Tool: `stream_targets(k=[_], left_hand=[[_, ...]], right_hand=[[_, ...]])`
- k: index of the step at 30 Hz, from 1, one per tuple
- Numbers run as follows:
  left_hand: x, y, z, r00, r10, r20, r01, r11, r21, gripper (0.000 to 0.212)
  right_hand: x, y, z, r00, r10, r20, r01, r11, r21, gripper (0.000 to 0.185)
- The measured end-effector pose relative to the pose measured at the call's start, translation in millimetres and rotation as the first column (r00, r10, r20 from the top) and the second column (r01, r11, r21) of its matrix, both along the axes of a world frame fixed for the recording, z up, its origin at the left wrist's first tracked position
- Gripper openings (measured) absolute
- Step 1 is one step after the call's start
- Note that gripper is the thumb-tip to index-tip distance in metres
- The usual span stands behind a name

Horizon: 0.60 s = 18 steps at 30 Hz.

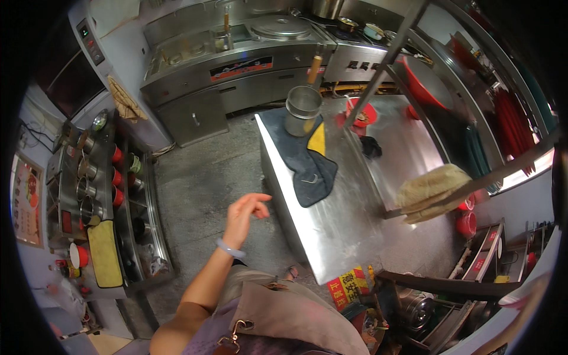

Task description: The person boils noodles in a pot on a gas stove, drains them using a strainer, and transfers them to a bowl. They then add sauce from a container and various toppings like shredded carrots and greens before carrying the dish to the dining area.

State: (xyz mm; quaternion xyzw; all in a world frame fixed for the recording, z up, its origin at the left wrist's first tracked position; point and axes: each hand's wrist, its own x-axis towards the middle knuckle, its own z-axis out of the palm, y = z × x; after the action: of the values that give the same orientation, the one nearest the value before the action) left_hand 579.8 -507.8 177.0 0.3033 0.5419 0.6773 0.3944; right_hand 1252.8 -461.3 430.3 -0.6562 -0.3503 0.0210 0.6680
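Note:
My left hand (245, 214), with a pale bangle (230, 249) on the wrist, hangs in the air above the floor. It holds nothing and its fingers are loosely bent and apart. Closest to it is the long edge of a stainless steel worktable (350, 230). A dark grey cloth (306, 164) with a yellow patch lies on that table. On the cloth's far end stands a metal noodle strainer (303, 108) with a wooden handle. What seem to be fingers of my right hand (514, 301) show blurred at the lower right rim; their grip is unclear.
A steel cooking station (248, 73) and a gas range (355, 62) line the far wall. Metal pots (87, 168) and a yellow cloth (104, 253) sit on the left counter. A red bowl (363, 113) and a tan cloth (432, 193) are by the right-hand rack (377, 80).

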Motion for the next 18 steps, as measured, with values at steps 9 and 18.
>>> stream_targets(k=[9, 18], left_hand=[[-79, 45, 27, 0.294, -0.835, 0.465, 0.694, 0.521, 0.497, 0.08], [-277, -13, -5, 0.715, -0.332, 0.614, 0.159, 0.934, 0.32, 0.081]], right_hand=[[-336, -28, -70, 0.948, 0.281, -0.148, -0.304, 0.937, -0.17, 0.03], [-735, 88, -230, 0.089, 0.828, -0.554, -0.982, 0.166, 0.091, 0.019]])
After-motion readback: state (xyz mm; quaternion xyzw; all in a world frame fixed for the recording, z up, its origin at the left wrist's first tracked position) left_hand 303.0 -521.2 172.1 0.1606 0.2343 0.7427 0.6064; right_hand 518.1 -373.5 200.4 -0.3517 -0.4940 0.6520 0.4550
